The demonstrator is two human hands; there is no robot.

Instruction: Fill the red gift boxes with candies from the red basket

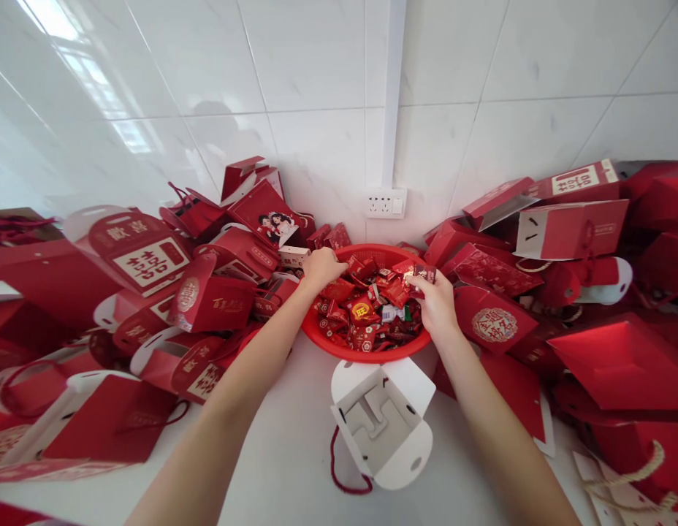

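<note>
A red plastic basket (366, 356) full of wrapped candies (362, 310) stands against the wall. My right hand (438, 305) is over its right side, fingers pinching a dark red wrapped candy (425, 273). At the basket's upper left rim is my left hand (322, 269), with its fingers curled inward; what they hold, if anything, is hidden. Directly in front of the basket, an open gift box (381, 427) shows its pale inside, flaps spread and a dark red cord handle (347, 478) hanging to the left. Neither hand touches this box.
Red gift boxes (212, 303) are heaped on the left, and more red boxes (492, 318) are piled on the right, some with rope handles. Behind stands a white tiled wall (317, 73) with a socket (386, 204). The white table (284, 453) shows between the piles.
</note>
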